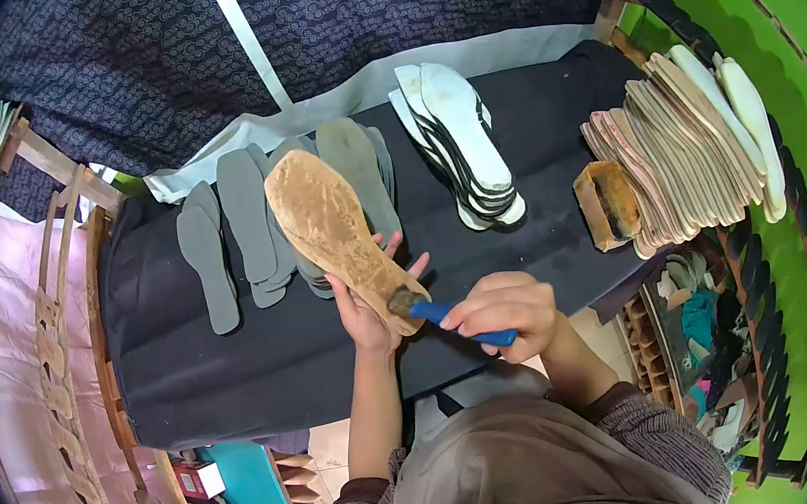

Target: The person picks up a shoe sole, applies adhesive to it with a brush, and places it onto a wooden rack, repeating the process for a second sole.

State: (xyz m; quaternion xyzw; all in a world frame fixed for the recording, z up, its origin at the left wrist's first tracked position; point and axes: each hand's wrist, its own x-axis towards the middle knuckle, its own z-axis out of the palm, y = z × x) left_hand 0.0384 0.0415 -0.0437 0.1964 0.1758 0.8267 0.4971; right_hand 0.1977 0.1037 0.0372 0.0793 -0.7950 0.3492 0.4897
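Observation:
A tan, shoe-shaped sole [322, 217] with a mottled, glossy-looking surface is held up by my left hand [368, 315], whose fingers support it from beneath and along its edge. My right hand [507, 315] is closed round the blue handle of a brush [463, 322]. The brush's dark bristles touch the narrow heel end of the sole. Just behind the sole, grey soles [207, 266] lie in several overlapping groups on the black cloth.
White soles [460, 134] with black edges are stacked at the back middle. A long row of beige soles [683, 152] stands at the right, beside an open container [608, 207] with brown residue. Racks flank the black-covered table [178, 380].

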